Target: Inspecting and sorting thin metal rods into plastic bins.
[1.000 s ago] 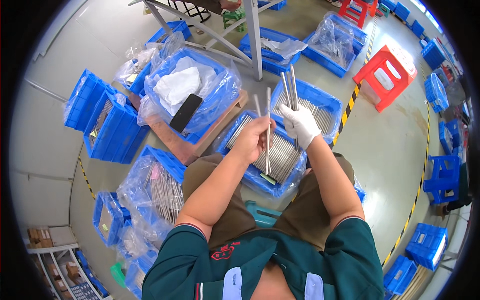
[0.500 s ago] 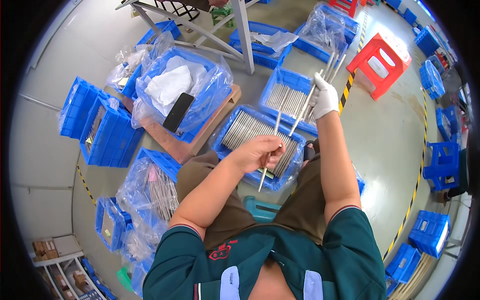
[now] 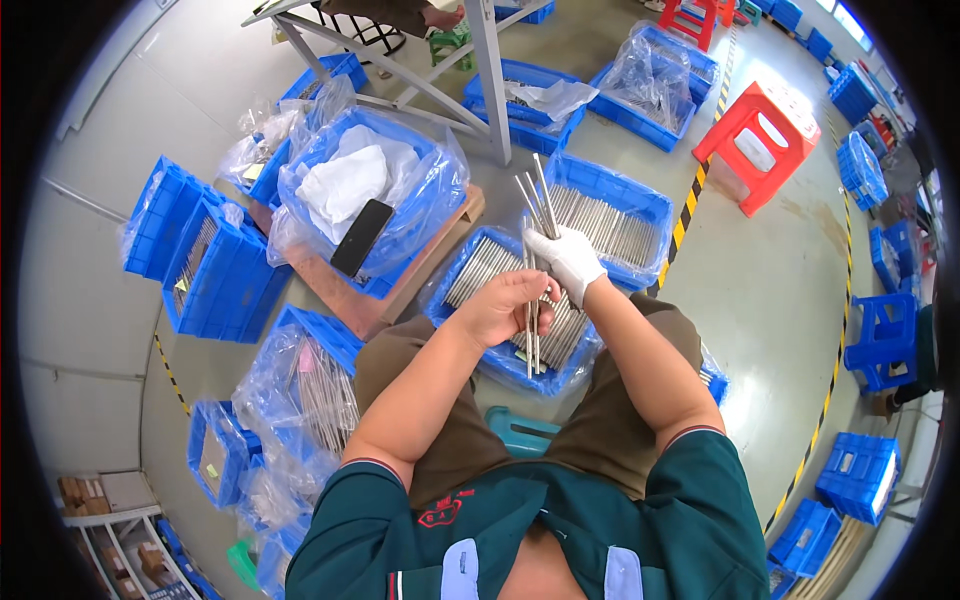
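Observation:
Several slim silvery metal rods [image 3: 540, 207] stand bunched over the near crate, held close to upright. My right hand [image 3: 567, 262], in a white glove, is closed round them at mid-length, their upper ends fanning out above it. Just below and to the left, my bare left hand [image 3: 508, 308] has its fingers curled round the lower part, and the rod ends stick out under it. Beneath both hands is a blue plastic-lined crate [image 3: 436, 308] with a row of similar rods [image 3: 484, 270], partly hidden by my hands.
Beyond it is a second blue crate [image 3: 655, 208] of rods. At left, a lined crate [image 3: 410, 262] with white cloth [image 3: 345, 185] and a black phone [image 3: 362, 238] rests on a wooden pallet [image 3: 345, 300]. A red stool [image 3: 735, 140] stands right, and a metal table leg [image 3: 492, 95] ahead.
My right hand has come left and nearer with its rods, meeting my left hand. The rods, spread and slanted before, are now bunched and more upright.

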Tool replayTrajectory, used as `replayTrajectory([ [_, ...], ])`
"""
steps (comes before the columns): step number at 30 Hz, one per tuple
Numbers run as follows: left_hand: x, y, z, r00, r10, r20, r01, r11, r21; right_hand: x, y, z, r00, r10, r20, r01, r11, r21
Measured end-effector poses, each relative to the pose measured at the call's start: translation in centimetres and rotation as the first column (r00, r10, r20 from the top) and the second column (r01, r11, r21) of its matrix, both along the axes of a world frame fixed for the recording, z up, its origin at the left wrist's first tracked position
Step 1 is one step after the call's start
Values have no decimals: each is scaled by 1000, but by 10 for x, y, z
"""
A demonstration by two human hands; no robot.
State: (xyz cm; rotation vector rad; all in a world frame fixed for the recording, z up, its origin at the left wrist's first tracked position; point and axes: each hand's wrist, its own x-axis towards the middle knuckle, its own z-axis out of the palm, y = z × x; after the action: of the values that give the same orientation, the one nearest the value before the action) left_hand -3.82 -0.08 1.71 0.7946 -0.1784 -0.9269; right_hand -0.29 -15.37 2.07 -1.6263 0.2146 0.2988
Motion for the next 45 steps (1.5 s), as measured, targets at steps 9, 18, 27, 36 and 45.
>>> replayTrajectory([
  [9,21,13,-1,914,398,73,-404,905,129,-5,-8,7,997,57,53,-46,983,-176],
  [18,46,21,-7,708,694,-135,-705,707,-64,-26,-10,20,991,122,-51,-118,990,76],
  [27,38,1,-8,778,620,-100,-627,775,-80,-29,-5,17,993,112,22,-114,976,187],
  [36,30,-17,-20,801,578,157,-599,771,216,-20,1,14,997,82,-10,-78,967,241],
  [45,40,-2,-15,739,673,-39,-663,736,133,-25,-5,8,964,193,-181,-126,936,329],
])
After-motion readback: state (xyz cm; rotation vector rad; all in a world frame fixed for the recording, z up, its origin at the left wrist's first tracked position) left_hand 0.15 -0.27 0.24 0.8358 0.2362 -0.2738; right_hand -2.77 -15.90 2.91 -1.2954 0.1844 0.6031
